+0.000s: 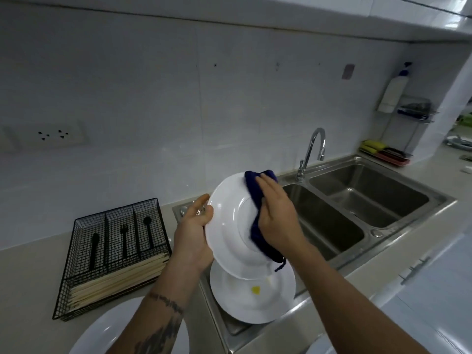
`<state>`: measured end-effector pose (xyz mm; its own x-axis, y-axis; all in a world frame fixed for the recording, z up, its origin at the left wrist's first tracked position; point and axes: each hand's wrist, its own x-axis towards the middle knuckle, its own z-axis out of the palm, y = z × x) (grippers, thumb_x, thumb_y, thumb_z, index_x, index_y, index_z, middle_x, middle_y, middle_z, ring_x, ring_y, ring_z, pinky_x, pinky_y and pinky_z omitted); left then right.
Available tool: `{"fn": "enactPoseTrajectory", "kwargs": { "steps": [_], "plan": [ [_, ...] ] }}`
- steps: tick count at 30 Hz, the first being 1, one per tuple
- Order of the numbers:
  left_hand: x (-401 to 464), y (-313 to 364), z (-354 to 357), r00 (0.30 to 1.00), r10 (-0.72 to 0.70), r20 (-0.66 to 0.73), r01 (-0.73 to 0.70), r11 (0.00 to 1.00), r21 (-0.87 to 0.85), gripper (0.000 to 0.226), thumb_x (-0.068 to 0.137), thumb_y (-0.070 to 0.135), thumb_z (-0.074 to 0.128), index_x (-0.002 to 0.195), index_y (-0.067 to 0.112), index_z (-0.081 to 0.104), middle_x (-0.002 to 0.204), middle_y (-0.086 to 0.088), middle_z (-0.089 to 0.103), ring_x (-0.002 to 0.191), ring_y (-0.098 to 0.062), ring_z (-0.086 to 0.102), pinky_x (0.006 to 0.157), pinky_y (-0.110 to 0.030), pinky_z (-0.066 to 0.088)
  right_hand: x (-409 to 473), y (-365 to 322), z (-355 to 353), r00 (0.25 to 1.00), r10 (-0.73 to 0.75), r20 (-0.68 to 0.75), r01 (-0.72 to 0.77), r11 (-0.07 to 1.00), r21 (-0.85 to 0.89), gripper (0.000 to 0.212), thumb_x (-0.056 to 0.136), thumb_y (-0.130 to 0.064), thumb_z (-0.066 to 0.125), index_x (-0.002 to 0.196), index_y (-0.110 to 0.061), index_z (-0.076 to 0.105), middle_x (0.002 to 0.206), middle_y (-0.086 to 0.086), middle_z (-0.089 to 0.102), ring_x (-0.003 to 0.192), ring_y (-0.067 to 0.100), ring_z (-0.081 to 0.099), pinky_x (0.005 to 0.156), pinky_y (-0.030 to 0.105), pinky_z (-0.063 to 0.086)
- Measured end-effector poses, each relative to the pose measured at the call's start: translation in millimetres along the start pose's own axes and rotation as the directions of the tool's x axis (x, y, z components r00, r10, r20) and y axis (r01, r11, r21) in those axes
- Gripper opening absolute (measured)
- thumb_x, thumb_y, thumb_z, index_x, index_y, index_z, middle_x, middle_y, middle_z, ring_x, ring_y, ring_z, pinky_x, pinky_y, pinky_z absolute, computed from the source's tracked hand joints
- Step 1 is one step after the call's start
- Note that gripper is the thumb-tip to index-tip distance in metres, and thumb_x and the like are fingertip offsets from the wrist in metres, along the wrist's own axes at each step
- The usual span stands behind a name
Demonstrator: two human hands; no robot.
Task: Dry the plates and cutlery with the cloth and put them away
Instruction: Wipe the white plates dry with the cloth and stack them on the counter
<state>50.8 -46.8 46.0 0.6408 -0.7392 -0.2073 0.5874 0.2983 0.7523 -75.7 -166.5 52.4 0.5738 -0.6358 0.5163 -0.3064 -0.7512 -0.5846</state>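
My left hand (194,233) grips the left rim of a white plate (227,226), held tilted above the sink's drainer. My right hand (277,213) presses a dark blue cloth (255,198) flat against the plate's right side. Below it a second white plate (252,300) with a yellow spot lies on the drainer. A third white plate (102,330) rests on the counter at the bottom left, partly hidden by my left forearm. A black wire cutlery tray (112,254) to the left holds a black knife, fork and spoon, with pale chopsticks in its front section.
A steel double sink (357,205) with a curved tap (313,152) lies to the right. A wall rack (398,134) at the back right carries a white bottle, sponges and a red tray. The pale counter (30,277) runs along the tiled wall.
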Motion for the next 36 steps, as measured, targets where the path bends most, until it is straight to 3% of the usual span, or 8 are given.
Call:
{"fn": "enactPoseTrajectory", "kwargs": {
  "steps": [4,10,16,19,24,27,30,36],
  "plan": [
    [0.1,8.7,-6.4,0.997,0.077,-0.024,-0.074,0.992,0.099,0.032,0.096,0.003,0.055,0.122,0.018,0.063,0.104,-0.008,0.070,0.082,-0.022,0.068,0.075,-0.038,0.057,0.9,10.1,-5.1,0.994,0.104,0.028,-0.105,0.993,0.047,0.051,0.097,-0.009,0.033,0.146,-0.020,0.038,0.150,-0.002,0.039,0.139,0.018,0.033,0.116,0.036,0.026],
    [-0.2,17.9,-0.1,0.996,0.085,0.003,-0.084,0.978,0.191,0.034,0.095,0.003,0.056,0.120,0.024,0.066,0.124,-0.017,0.064,0.098,-0.030,0.066,0.094,-0.052,0.053,12.7,-22.1,0.3,0.975,-0.187,0.122,0.191,0.981,-0.018,0.052,0.091,-0.010,0.036,0.143,-0.019,0.043,0.151,-0.001,0.038,0.141,0.018,0.028,0.118,0.032,0.017],
    [-4.9,24.3,-12.3,0.990,0.131,-0.050,-0.113,0.957,0.268,0.036,0.093,0.003,0.059,0.115,0.031,0.068,0.127,-0.013,0.063,0.112,-0.039,0.063,0.093,-0.053,0.054,3.3,16.1,-7.1,0.995,0.083,0.054,-0.087,0.993,0.078,0.047,0.097,-0.003,0.036,0.141,-0.016,0.046,0.150,0.000,0.040,0.138,0.018,0.035,0.112,0.022,0.021],
    [-8.3,19.1,-1.2,0.991,0.137,-0.008,-0.125,0.924,0.361,0.042,0.093,0.002,0.060,0.121,0.032,0.066,0.124,-0.012,0.062,0.109,-0.038,0.065,0.093,-0.052,0.054,5.7,10.9,-6.8,0.994,0.044,0.100,-0.051,0.997,0.063,0.049,0.098,-0.004,0.036,0.145,-0.017,0.041,0.153,-0.002,0.035,0.140,0.016,0.030,0.116,0.028,0.020],
    [-11.4,8.2,21.4,0.963,0.257,0.080,-0.258,0.798,0.545,0.048,0.091,0.002,0.063,0.129,0.032,0.062,0.108,-0.019,0.069,0.088,-0.022,0.068,0.081,-0.033,0.059,26.9,4.5,-20.0,0.976,-0.141,0.164,0.129,0.988,0.083,0.048,0.096,-0.002,0.041,0.141,-0.016,0.044,0.144,0.000,0.045,0.131,0.013,0.039,0.109,0.014,0.022],
    [-14.2,8.9,26.4,0.925,0.357,0.132,-0.363,0.725,0.585,0.050,0.090,-0.002,0.061,0.129,0.031,0.062,0.088,-0.024,0.072,0.076,-0.021,0.066,0.076,-0.033,0.058,31.7,25.7,-34.5,0.972,-0.060,0.229,0.014,0.981,0.196,0.043,0.094,-0.002,0.044,0.131,-0.024,0.049,0.126,-0.003,0.053,0.111,0.009,0.050,0.100,0.019,0.038],
    [-13.0,11.2,30.4,0.886,0.411,0.214,-0.440,0.600,0.668,0.053,0.091,-0.005,0.059,0.130,0.031,0.059,0.071,-0.003,0.072,0.066,-0.010,0.064,0.065,-0.021,0.055,26.5,40.8,-39.9,0.964,-0.002,0.265,-0.083,0.948,0.308,0.040,0.092,0.001,0.045,0.119,-0.028,0.052,0.113,-0.007,0.058,0.101,0.007,0.055,0.088,0.027,0.046],
    [-10.1,10.5,39.8,0.768,0.636,0.072,-0.460,0.471,0.752,0.044,0.092,0.001,0.059,0.125,0.030,0.064,0.089,0.004,0.071,0.080,0.001,0.063,0.077,-0.011,0.048,12.9,34.8,-37.3,0.980,-0.133,0.149,0.063,0.915,0.399,0.047,0.086,0.004,0.050,0.111,-0.036,0.048,0.111,-0.012,0.055,0.101,0.003,0.051,0.083,0.013,0.040]
  ]
}}
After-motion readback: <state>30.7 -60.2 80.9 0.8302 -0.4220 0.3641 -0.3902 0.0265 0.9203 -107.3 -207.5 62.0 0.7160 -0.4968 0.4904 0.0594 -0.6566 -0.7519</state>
